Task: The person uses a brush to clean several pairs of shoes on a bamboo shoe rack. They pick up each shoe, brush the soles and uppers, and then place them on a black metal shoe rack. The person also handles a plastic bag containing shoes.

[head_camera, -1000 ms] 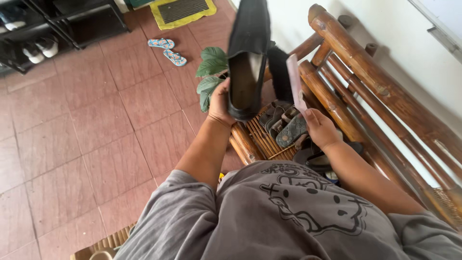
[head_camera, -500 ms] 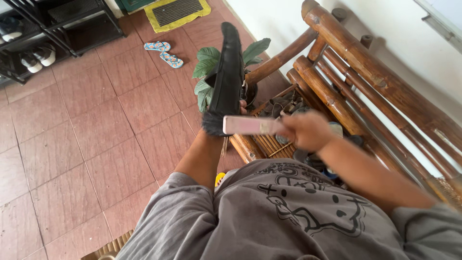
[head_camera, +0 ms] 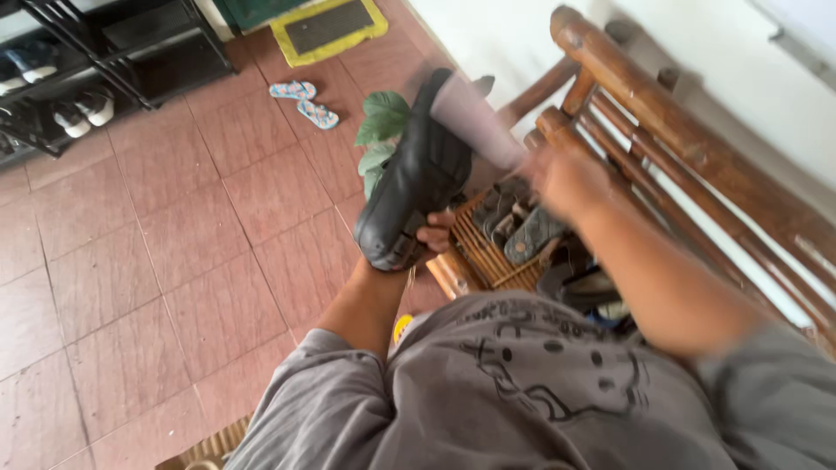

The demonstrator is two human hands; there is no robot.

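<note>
My left hand [head_camera: 431, 237] grips a black shoe [head_camera: 411, 183] by its heel end, toe pointing up and away, its upper turned towards me. My right hand [head_camera: 566, 178], blurred by motion, holds a flat pale pink brush [head_camera: 475, 117] whose far end lies against the shoe's upper part. Both hands are raised over the left end of a bamboo bench [head_camera: 662, 130].
Several dark sandals [head_camera: 522, 228] lie on the bench seat. A green potted plant [head_camera: 380, 130] stands behind the shoe. A pair of patterned flip-flops [head_camera: 305, 100], a yellow-edged doormat [head_camera: 329, 24] and a black shoe rack [head_camera: 78, 61] sit on the red tiled floor.
The shoe turned from sole-side-on to upper facing me and tilted right. My right hand swung the brush from level at the heel up to the shoe's top.
</note>
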